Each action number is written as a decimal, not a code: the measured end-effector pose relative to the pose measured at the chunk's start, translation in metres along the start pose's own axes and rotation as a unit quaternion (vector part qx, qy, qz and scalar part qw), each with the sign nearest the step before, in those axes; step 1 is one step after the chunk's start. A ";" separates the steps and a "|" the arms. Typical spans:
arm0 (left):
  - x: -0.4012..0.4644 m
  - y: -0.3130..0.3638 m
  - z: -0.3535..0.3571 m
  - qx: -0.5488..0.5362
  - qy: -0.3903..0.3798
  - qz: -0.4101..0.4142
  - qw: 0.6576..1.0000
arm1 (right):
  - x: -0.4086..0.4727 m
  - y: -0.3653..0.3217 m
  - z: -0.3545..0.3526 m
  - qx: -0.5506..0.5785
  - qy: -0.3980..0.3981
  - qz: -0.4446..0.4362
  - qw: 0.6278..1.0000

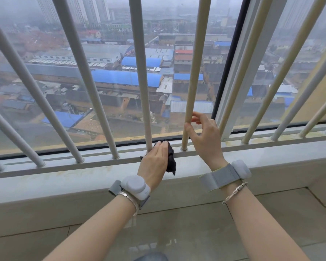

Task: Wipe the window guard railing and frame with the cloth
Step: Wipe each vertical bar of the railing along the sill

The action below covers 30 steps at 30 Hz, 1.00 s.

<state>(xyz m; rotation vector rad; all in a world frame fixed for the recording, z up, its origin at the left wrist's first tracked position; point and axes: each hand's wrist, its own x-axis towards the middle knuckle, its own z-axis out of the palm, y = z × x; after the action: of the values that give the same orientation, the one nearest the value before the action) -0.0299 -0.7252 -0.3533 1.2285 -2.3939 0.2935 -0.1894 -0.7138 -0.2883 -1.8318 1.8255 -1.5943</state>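
Observation:
A white window guard railing of vertical bars point(142, 72) stands on a horizontal bottom rail point(64, 163) in front of the window. My left hand point(155, 162) presses a dark cloth point(171, 157) onto the bottom rail at the foot of the middle bar, fingers laid flat over the cloth. The cloth's loose end hangs down over the rail's front. My right hand point(205, 136) holds the bar to the right point(193, 81) low down, thumb on its front and fingers curled behind it. The white window frame point(228, 91) rises just right of that bar.
A pale stone sill ledge point(54, 183) runs below the rail, with a tiled floor point(186, 232) beneath. More bars fan out to the left and right. Behind the glass lie rooftops far below. Both wrists wear grey strapped devices and bracelets.

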 end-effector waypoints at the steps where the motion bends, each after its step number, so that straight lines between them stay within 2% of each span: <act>1: 0.002 0.007 0.001 -0.014 -0.004 -0.003 1.000 | 0.000 0.000 0.000 -0.001 0.000 -0.001 1.000; 5: 0.014 0.032 0.015 -0.190 -0.001 -0.030 0.981 | 0.002 0.006 -0.001 -0.002 -0.011 -0.004 1.000; 8: 0.012 0.022 0.011 -0.157 0.025 -0.001 0.987 | 0.002 0.010 -0.001 -0.001 -0.005 0.002 1.000; 12: -0.003 -0.006 -0.010 -0.086 -0.004 0.032 0.996 | -0.017 0.014 0.004 -0.002 0.002 0.033 0.999; 16: -0.030 -0.017 -0.033 -0.171 0.021 0.023 0.985 | -0.060 0.008 0.007 0.037 0.010 0.089 0.995; 17: -0.037 -0.014 -0.036 -0.201 0.041 0.004 0.979 | -0.073 0.004 0.009 0.051 -0.013 0.087 0.995; 19: -0.047 -0.009 -0.038 -0.244 0.065 -0.041 0.967 | -0.094 -0.007 0.018 0.096 -0.114 0.103 0.983; 21: -0.053 -0.006 -0.031 -0.249 0.089 -0.071 0.962 | -0.104 -0.020 0.026 0.208 -0.221 0.171 0.937; 23: -0.058 -0.008 -0.026 -0.264 0.105 -0.100 0.954 | -0.107 -0.028 0.036 0.315 -0.265 0.225 0.884; 24: -0.062 -0.011 -0.024 -0.269 0.107 -0.101 0.952 | -0.108 -0.032 0.042 0.322 -0.270 0.225 0.879; 27: -0.073 -0.029 -0.027 -0.287 0.077 -0.089 0.951 | -0.110 -0.039 0.059 0.244 -0.220 0.170 0.929; 30: -0.086 -0.054 -0.031 -0.296 0.058 -0.092 0.949 | -0.102 -0.048 0.078 0.134 -0.098 0.089 0.982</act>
<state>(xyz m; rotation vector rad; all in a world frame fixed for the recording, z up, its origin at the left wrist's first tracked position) 0.0669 -0.6831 -0.3669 1.0894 -2.0212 -0.3791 -0.0757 -0.6650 -0.3477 -1.5972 1.5563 -1.4555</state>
